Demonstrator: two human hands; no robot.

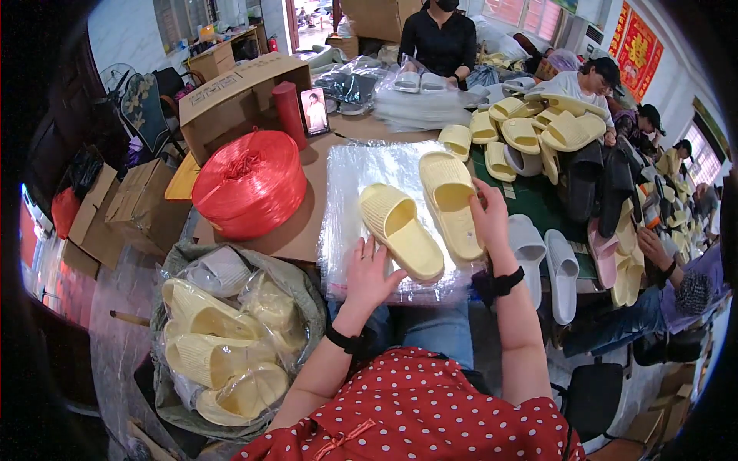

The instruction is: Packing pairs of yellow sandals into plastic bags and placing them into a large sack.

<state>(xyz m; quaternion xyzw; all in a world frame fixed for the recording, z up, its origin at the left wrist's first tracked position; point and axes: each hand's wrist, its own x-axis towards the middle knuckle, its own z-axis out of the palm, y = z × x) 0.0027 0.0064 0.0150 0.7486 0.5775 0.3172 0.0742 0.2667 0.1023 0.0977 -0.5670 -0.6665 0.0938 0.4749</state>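
Two pale yellow slide slippers lie side by side on a stack of clear plastic bags (pixel 344 184) in front of me. My left hand (pixel 373 270) rests beside the left slipper (pixel 417 244), fingers apart and thumb toward its heel; whether it touches the slipper is hard to tell. At the right slipper (pixel 461 219), my right hand (pixel 490 219) has its fingers curled on the outer edge near the strap. The heels point toward me, and the right slipper sits a little farther away.
Left are a red twine roll (pixel 250 184), a cardboard box (pixel 238 96) and a propped phone (pixel 314 112). A sack (pixel 306 296) of bagged slippers stands lower left. Piled yellow slippers (pixel 569 131) and white slippers (pixel 562 276) lie right. A co-worker (pixel 438 38) is across the table; others are right.
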